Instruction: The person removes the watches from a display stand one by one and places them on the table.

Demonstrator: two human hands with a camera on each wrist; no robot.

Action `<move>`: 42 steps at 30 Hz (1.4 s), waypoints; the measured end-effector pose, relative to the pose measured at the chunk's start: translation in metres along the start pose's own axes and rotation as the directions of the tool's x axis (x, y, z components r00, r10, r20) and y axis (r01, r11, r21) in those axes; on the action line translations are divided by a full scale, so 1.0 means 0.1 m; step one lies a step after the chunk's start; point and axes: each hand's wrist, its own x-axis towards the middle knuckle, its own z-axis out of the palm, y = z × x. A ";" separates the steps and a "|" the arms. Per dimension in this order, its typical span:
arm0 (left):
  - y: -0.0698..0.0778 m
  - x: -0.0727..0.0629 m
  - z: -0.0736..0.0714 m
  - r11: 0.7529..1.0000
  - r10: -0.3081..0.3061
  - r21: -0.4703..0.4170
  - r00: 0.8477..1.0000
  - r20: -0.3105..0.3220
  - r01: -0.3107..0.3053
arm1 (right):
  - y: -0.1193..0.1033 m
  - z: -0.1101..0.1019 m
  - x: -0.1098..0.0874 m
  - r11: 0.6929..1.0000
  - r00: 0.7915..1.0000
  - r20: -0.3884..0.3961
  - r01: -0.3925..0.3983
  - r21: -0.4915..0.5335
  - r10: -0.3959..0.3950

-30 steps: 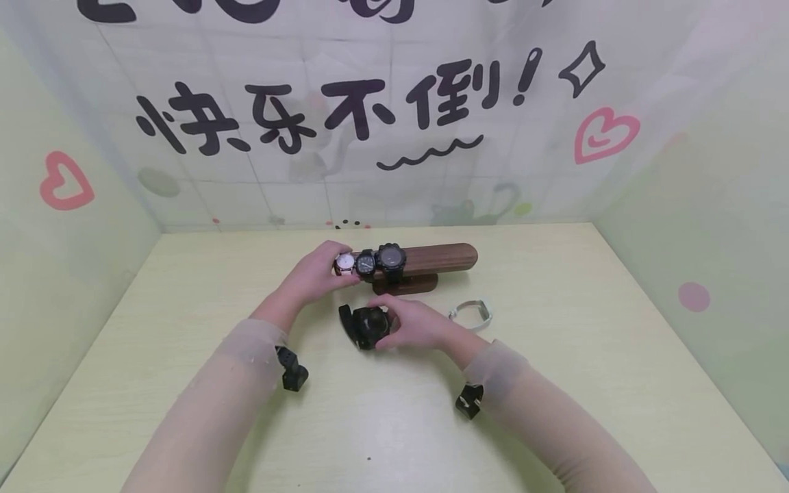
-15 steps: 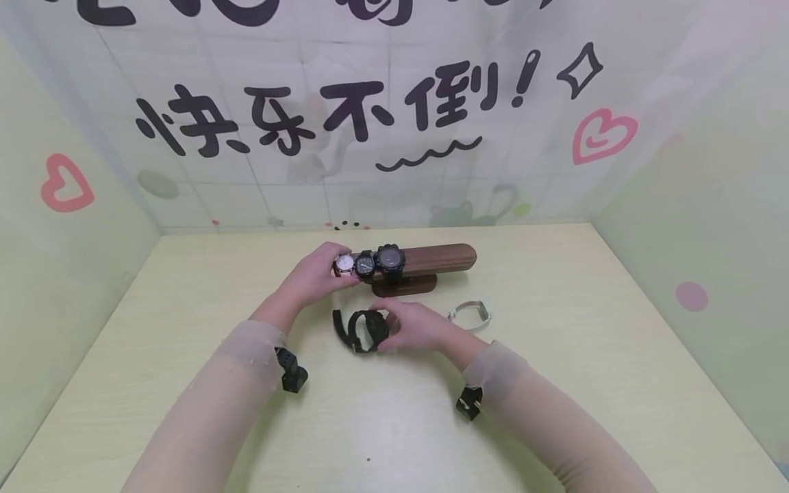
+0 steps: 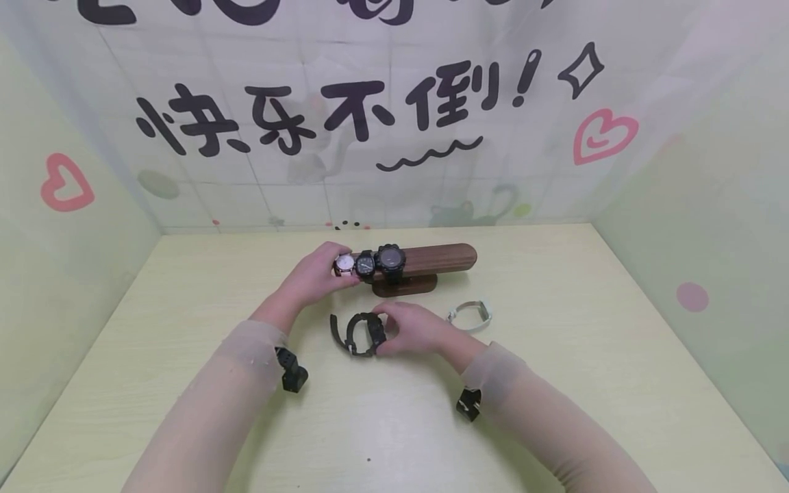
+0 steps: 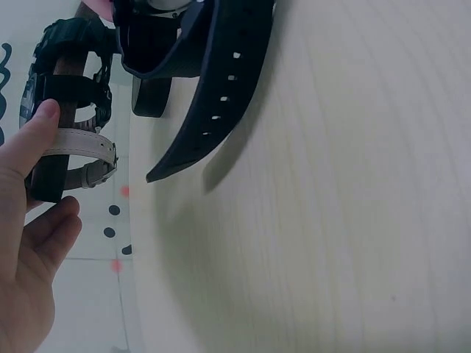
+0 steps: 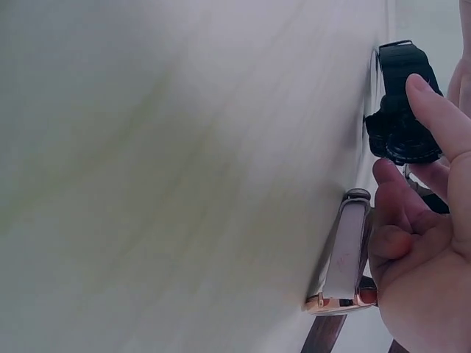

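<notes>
My left hand [image 3: 319,272] grips the left end of a dark wooden watch stand [image 3: 440,258]. Its thumb lies by a pale-strapped watch [image 3: 345,263], the outermost on the bar; a squarish black watch [image 3: 365,264] and a round black watch [image 3: 391,258] sit beside it. In front of the stand, my right hand [image 3: 414,327] pinches another black watch [image 3: 375,333] at its case. That watch's strap is looped, with the holed tail [image 4: 221,95] sticking out to the left. Its dial faces mostly away in the head view.
A white-strapped watch [image 3: 481,315] lies on the pale wooden table [image 3: 555,383], right of the stand and behind the right hand. In the right wrist view its rose-gold case [image 5: 331,303] shows. Printed fabric walls [image 3: 345,178] enclose the table at back and sides.
The right hand has turned the black watch, so its dial has swung away and the open strap loop shows. It has also come slightly nearer me. The left hand stays put.
</notes>
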 end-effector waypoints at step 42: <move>0.02 0.01 -0.02 1.000 -0.017 0.001 0.999 0.027 0.017 | 0.36 -0.57 -0.19 0.992 0.975 -0.199 -0.086 0.091 0.102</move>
